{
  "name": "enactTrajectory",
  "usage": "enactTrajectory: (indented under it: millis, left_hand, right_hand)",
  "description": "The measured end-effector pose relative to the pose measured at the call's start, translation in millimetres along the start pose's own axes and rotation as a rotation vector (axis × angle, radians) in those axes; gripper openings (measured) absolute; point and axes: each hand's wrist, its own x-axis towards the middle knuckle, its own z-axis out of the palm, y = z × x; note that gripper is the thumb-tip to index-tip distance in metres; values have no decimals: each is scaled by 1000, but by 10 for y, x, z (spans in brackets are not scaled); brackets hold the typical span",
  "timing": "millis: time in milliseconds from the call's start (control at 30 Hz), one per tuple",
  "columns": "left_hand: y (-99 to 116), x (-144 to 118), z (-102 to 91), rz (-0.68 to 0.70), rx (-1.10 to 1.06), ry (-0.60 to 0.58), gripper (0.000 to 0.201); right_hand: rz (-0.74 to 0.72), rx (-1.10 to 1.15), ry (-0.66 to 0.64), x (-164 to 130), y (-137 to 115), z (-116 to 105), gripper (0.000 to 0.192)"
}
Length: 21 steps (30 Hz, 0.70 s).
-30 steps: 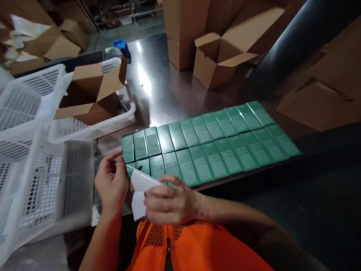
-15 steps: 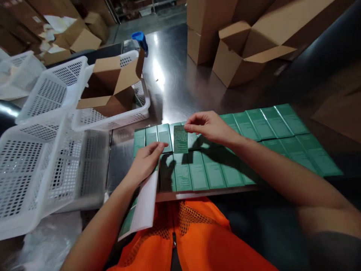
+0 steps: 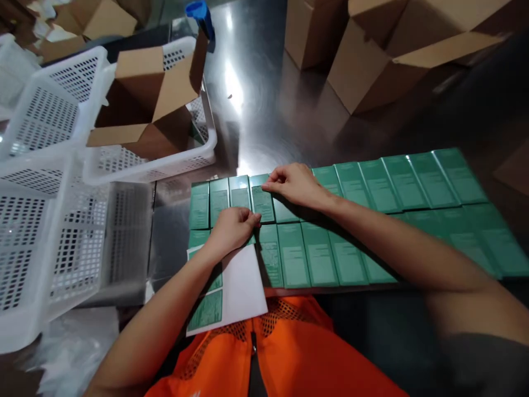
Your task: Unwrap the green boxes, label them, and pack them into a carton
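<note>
Two rows of flat green boxes (image 3: 374,187) lie side by side on the dark metal table (image 3: 264,127). My right hand (image 3: 291,184) pinches a green label (image 3: 261,199) and presses it down on a box in the far row, left of centre. My left hand (image 3: 233,229) rests with curled fingers on the near row, holding the top edge of a white label backing sheet (image 3: 239,286). That sheet hangs over the table's near edge and still carries a green label (image 3: 206,310) at its lower left.
White perforated plastic baskets (image 3: 53,220) stand at the left; the far one (image 3: 149,168) holds an open cardboard carton (image 3: 144,105). More cardboard cartons (image 3: 392,49) stand at the back right. A blue object (image 3: 198,12) sits at the back. My orange mesh vest (image 3: 273,358) fills the bottom.
My right hand has lowered the green label from the air onto a far-row box. My left hand and the backing sheet have shifted slightly right. The camera has tilted down.
</note>
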Motion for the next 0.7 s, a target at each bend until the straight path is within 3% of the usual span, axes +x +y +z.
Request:
enactTrajectory:
  millis: [400,600,700]
  left_hand:
    - [-11,67,13,-34,89,-23,36]
    - [54,75,24,-7,262,-5,33]
    - [86,95,12,-4,383,-8,33]
  right_hand:
    - [-5,-115,28,-19,3,81,19]
    - [-15,-168,44,-56,2,110,17]
    - [-65,-189,135,-30,50,151,26]
